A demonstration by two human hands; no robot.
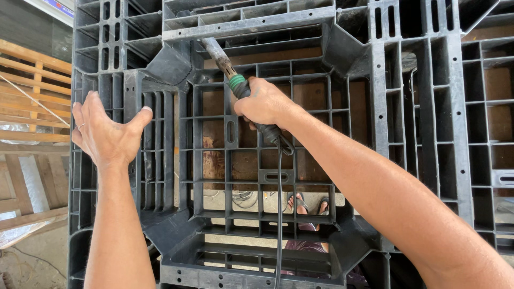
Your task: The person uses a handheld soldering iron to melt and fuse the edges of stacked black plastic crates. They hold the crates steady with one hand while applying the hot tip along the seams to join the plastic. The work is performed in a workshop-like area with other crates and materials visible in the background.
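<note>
Hands on a black plastic pallet

Pallet (375, 107), black plastic with a grid of ribs and open cells, fills nearly the whole view and serves as the landmark here. The right hand (263, 103) is closed tight around the dark handle of a corded soldering-type iron (241, 88), over the pallet's middle grid. The tool has a green collar just above the fist and a dull, scorched metal barrel that runs up and left from it; the tip lies against a plastic rib near the pallet's upper middle, though exact contact is hard to judge. A black cord (279, 214) leaves the handle below the fist, loops once, and hangs straight down across the pallet's lower grid to the bottom edge.

The left hand (107, 134) is spread wide and holds nothing, palm laid against the pallet's left edge with the thumb stretched toward the ribbed panel beside it. A ring shows on one finger.

Through the pallet's lower open cells, feet in sandals (309, 203) can be seen on a pale floor. Wooden pallets (32, 91) of light timber stand beyond the plastic pallet's left edge.
</note>
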